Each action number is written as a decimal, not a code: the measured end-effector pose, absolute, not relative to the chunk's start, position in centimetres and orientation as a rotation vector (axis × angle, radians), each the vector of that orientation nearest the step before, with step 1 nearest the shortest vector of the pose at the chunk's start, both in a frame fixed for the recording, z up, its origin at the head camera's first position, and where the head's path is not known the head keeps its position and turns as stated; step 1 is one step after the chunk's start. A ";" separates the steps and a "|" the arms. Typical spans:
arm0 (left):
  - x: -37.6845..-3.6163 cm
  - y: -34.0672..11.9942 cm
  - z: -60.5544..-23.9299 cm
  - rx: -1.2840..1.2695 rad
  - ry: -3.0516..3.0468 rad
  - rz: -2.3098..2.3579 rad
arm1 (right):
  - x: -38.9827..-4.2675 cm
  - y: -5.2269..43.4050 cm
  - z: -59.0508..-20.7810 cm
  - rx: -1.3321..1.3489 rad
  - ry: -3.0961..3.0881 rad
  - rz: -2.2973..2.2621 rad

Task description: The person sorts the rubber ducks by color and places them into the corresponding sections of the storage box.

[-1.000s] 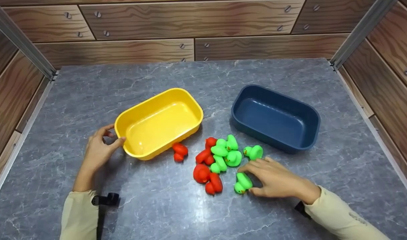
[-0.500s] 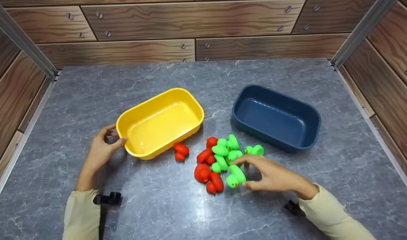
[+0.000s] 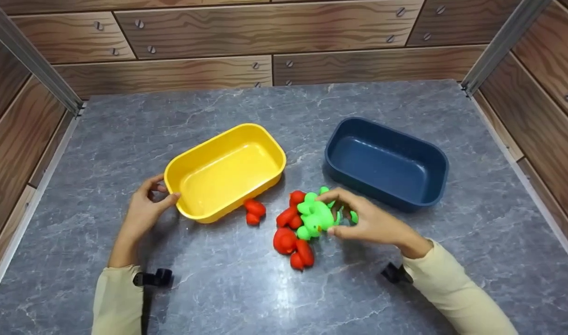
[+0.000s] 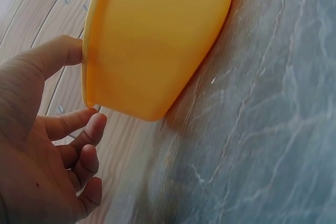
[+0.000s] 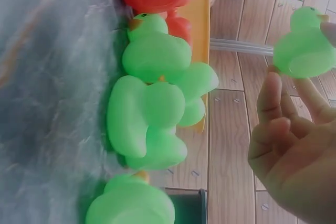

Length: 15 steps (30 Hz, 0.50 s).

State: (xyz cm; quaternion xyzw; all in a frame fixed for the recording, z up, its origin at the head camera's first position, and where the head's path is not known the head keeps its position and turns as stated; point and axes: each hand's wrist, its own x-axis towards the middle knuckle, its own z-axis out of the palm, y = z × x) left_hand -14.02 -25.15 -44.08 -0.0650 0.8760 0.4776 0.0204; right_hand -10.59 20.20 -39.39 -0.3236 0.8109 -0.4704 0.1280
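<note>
My right hand (image 3: 377, 225) pinches a green rubber duck (image 3: 317, 217) between thumb and fingertips. In the right wrist view this duck (image 5: 303, 48) is raised off the table, above a row of other green ducks (image 5: 149, 111). From the head, it covers part of that green group. My left hand (image 3: 145, 207) holds the near left end of a yellow bin (image 3: 221, 179), thumb and forefinger at its rim. The left wrist view shows the bin's end wall (image 4: 152, 51) with the other fingers loosely bent below. Several red rubber ducks (image 3: 284, 240) lie left of the green ones.
A dark blue bin (image 3: 381, 167) with nothing inside stands at the right, behind the ducks. One red duck (image 3: 254, 211) lies close against the yellow bin's front wall. Wood-patterned panels (image 3: 265, 28) enclose the grey marbled table (image 3: 228, 288).
My right hand has picked up the green duck and moved it left and away from me, over the green group. My left hand keeps its hold on the yellow bin.
</note>
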 end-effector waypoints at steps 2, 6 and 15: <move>-14.0 -25.1 -44.2 -0.200 2.709 1.480 | -11.0 19.9 -39.1 -0.906 2.346 -1.394; -14.0 -25.1 -44.5 -0.191 2.706 1.482 | -11.8 19.0 -38.3 -0.844 2.330 -1.433; -14.1 -25.0 -44.3 -0.213 2.696 1.509 | -14.3 16.7 -37.1 -0.743 2.250 -1.589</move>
